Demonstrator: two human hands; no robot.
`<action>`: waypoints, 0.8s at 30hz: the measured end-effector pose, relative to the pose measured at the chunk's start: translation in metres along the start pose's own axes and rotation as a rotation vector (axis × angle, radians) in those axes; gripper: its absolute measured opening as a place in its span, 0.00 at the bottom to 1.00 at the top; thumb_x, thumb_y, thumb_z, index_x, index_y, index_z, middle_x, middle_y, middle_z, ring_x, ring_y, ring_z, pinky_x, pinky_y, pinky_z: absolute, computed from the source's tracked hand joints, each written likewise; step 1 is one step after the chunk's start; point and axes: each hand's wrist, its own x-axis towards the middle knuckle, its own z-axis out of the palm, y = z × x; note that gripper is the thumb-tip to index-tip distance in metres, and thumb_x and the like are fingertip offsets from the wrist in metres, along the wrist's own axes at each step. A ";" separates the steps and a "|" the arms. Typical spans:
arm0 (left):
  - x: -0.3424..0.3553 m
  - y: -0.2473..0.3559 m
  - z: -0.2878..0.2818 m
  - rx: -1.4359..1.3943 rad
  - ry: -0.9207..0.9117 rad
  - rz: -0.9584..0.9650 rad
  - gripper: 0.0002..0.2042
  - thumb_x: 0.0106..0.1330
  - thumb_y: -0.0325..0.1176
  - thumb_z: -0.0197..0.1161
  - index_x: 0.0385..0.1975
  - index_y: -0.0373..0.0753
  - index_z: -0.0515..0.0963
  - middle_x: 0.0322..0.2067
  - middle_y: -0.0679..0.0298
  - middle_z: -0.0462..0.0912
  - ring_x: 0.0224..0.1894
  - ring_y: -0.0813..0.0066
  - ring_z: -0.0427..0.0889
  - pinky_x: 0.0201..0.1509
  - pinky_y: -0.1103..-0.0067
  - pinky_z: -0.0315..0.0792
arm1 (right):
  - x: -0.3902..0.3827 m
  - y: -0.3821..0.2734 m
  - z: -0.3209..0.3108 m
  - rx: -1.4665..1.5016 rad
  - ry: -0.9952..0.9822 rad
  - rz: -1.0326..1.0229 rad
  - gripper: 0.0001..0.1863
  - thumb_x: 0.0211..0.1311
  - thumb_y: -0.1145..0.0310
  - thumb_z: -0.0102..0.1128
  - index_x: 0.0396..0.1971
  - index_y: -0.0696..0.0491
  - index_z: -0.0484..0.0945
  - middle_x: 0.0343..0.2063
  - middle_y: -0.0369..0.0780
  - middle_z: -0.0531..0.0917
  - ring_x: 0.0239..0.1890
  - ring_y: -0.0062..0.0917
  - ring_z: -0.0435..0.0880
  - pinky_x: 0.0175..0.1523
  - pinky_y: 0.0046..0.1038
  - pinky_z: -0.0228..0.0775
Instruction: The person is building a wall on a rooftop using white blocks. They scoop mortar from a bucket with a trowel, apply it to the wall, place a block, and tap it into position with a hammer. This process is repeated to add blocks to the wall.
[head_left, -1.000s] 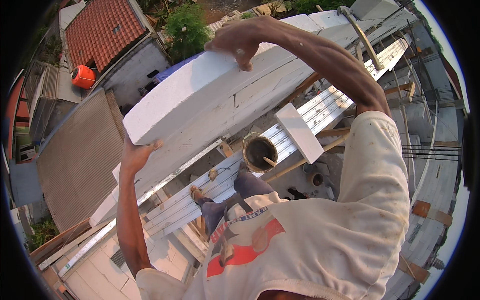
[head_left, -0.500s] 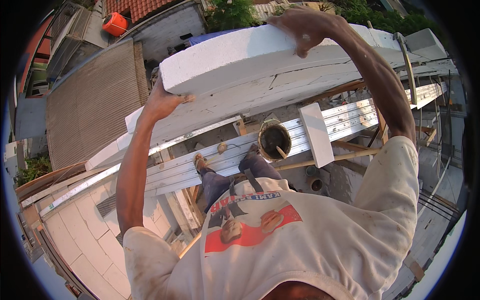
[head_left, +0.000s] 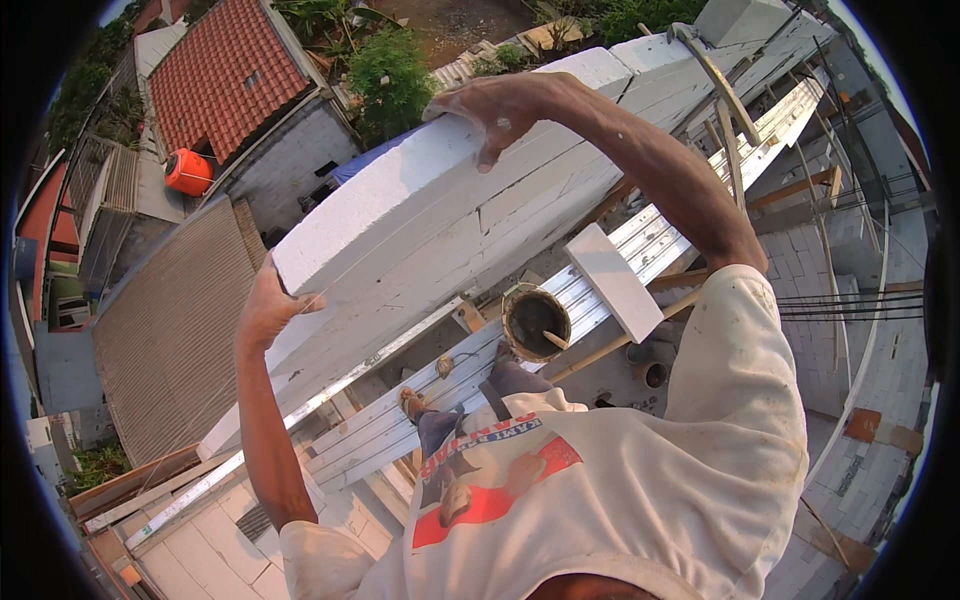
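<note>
A long white lightweight concrete block [head_left: 375, 190] sits on top of a wall of similar blocks [head_left: 400, 265]. My left hand [head_left: 270, 305] grips the block's near left end, with the thumb on the inner face and the fingers hidden behind the end. Across the top edge further right lies my right hand [head_left: 490, 115], its thumb hanging down the inner face and its fingers over the far side. Below them, on the metal scaffold planks [head_left: 350, 442], stands a bucket [head_left: 536, 322] of grey mortar with a stick-like handle in it.
Another white block [head_left: 615, 280] lies across the planks right of the bucket. A wooden prop [head_left: 720, 85] leans at the wall's far end. Beyond the wall are a corrugated roof [head_left: 170, 320], a red tiled roof [head_left: 225, 70] and an orange tank [head_left: 188, 172], well below.
My view has turned, so the wall slants more steeply across it. Both hands stay on the block, and no clear shift of the block along the wall shows.
</note>
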 end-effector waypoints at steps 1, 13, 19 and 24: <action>-0.001 -0.006 -0.008 -0.041 -0.017 0.059 0.60 0.34 0.49 0.90 0.72 0.31 0.66 0.61 0.47 0.80 0.67 0.56 0.78 0.73 0.65 0.70 | -0.009 0.007 0.000 0.013 0.092 -0.032 0.58 0.38 0.54 0.90 0.70 0.61 0.69 0.62 0.58 0.80 0.65 0.45 0.82 0.72 0.45 0.74; 0.040 0.108 -0.006 0.106 -0.161 0.234 0.55 0.47 0.61 0.83 0.71 0.31 0.69 0.68 0.43 0.74 0.73 0.51 0.72 0.80 0.63 0.60 | -0.286 0.222 -0.022 -0.498 0.686 1.298 0.38 0.59 0.59 0.77 0.68 0.53 0.71 0.61 0.54 0.79 0.66 0.47 0.79 0.69 0.50 0.75; 0.091 0.194 0.095 0.583 -0.023 0.455 0.57 0.51 0.55 0.84 0.78 0.36 0.58 0.74 0.49 0.65 0.76 0.50 0.67 0.78 0.61 0.65 | -0.330 0.292 0.016 -0.144 0.500 1.499 0.32 0.65 0.64 0.67 0.68 0.51 0.69 0.59 0.53 0.82 0.63 0.47 0.83 0.63 0.49 0.76; 0.126 0.224 0.144 0.694 0.046 0.425 0.56 0.53 0.46 0.83 0.79 0.37 0.54 0.73 0.49 0.65 0.74 0.47 0.68 0.77 0.51 0.64 | -0.313 0.263 0.026 -0.257 0.643 1.315 0.22 0.68 0.61 0.64 0.58 0.54 0.78 0.47 0.50 0.89 0.51 0.43 0.89 0.55 0.45 0.80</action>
